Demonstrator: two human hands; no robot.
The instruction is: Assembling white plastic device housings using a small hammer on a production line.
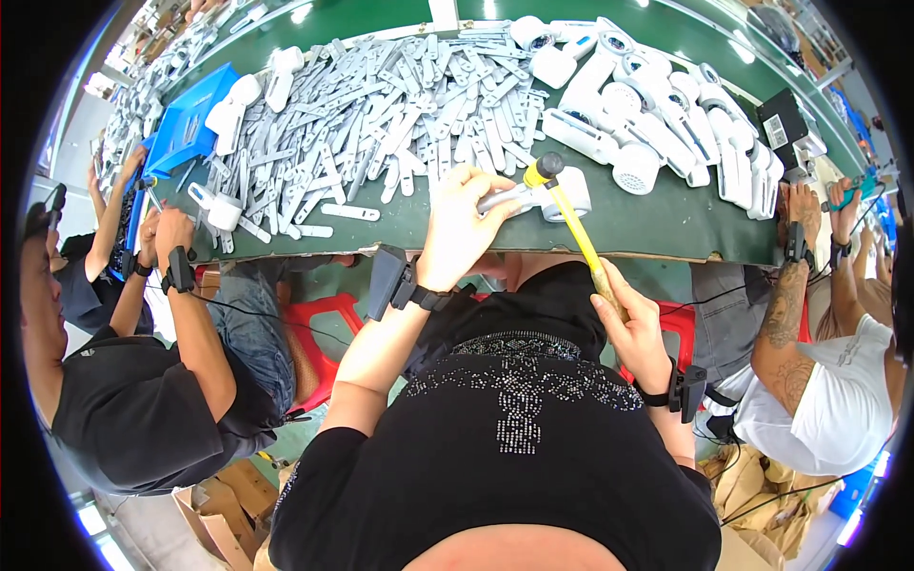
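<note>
My left hand is closed around the grey-white handle of a white hand shower, whose round head lies at the table's near side. In my right hand is a small hammer with a yellow handle and a black-tipped head. The fingers wrap the handle's lower end. The hammer's head is over the hand shower, near where handle and round head meet; I cannot tell whether they touch. Beyond my left hand spreads a big heap of loose grey-white flat strips.
More white hand showers are piled at the right, with a black box beyond them. A blue tray stands at the left on the green table. A person in black works at left, another in white at right.
</note>
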